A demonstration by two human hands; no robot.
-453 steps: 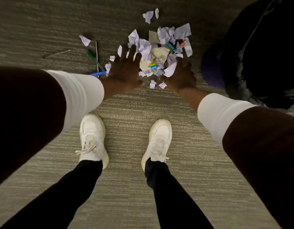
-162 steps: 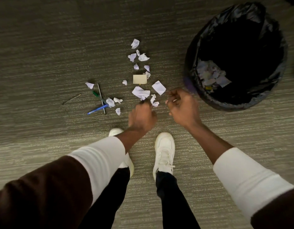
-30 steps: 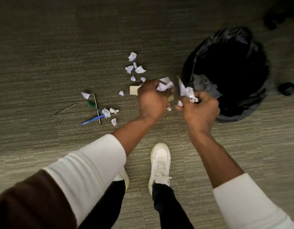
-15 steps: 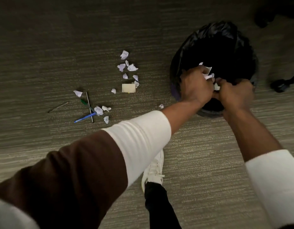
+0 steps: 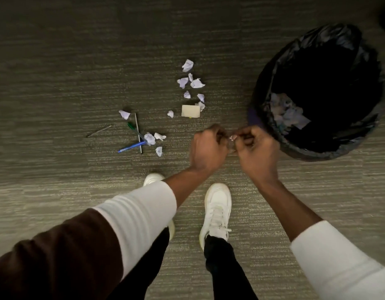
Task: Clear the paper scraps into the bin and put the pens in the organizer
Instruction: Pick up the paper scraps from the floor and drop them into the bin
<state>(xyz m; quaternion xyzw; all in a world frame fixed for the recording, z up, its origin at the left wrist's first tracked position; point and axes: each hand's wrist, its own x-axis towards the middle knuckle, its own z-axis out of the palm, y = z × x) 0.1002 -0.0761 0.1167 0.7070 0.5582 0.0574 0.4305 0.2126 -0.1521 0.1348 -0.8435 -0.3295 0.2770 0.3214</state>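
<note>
Carpeted floor [image 5: 57, 61], paper scraps [image 5: 190, 83] beyond clenched left hand [image 5: 207, 148] and right hand [image 5: 257, 148], bin [image 5: 273, 83] just right, pens [image 5: 133, 137] left.

The bin [image 5: 273, 87] stands on the right with its mouth open from above. Between its rim and the line of paper scraps [image 5: 191, 83] the carpet [image 5: 226, 61] is bare. On the left, small scraps [image 5: 150, 138] lie touching the crossed pens [image 5: 131, 146]. The carpet all around this group is free.
</note>
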